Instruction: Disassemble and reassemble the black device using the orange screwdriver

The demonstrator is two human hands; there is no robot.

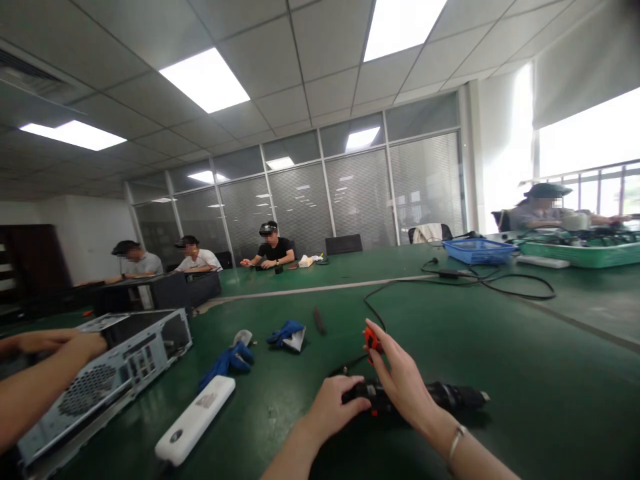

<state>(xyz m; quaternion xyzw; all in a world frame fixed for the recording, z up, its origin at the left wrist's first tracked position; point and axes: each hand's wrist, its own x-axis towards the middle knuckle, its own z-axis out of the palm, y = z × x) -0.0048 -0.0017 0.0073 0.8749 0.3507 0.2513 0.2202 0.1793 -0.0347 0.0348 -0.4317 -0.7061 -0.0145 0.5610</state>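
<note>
— Where's the drill (453, 395)?
— Lying under both hands. The left hand (334, 405) is curled tight around the drill's rear end. The right hand (403, 381) rests loosely spread across the drill's middle, gripping nothing.

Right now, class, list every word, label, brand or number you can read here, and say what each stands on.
No text can be read anywhere.
White oblong device: carries a small grey label, too blurred to read.
Black and red power tool: no legible marking.
Computer case: nothing legible on its rear panel.
</note>
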